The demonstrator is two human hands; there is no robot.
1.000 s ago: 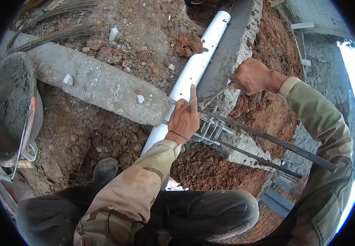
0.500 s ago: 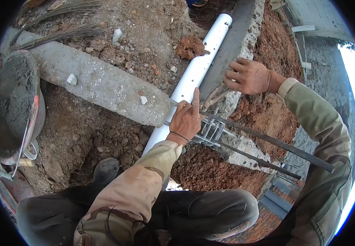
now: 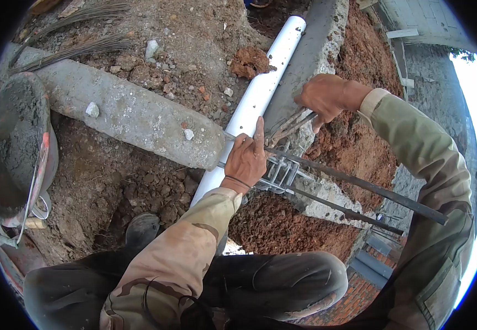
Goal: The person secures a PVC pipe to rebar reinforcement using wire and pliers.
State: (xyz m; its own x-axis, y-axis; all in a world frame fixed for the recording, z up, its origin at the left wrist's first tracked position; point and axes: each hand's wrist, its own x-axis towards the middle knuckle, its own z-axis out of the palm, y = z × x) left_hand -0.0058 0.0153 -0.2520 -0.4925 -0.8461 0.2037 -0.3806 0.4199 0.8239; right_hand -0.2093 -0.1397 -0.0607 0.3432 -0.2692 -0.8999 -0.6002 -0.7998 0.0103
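Note:
My left hand rests at the white pipe, index finger stretched along it and the other fingers curled near the end of the rebar cage. What those curled fingers hold, if anything, is hidden. Up and to the right, my right hand is closed around the handles of pincers. The pincers' head points down-left to the cage beside my left fingertips. Two long dark bars run from the cage to the lower right.
A concrete beam lies left of the pipe, with another concrete beam on its right. A bucket of wet mortar stands at the far left. Loose soil, stones and brickwork surround my knees.
My right hand has turned over and shifted slightly left, and the pincers' handles have swung with it. My left hand stays nearly in place. The whole view has shifted slightly.

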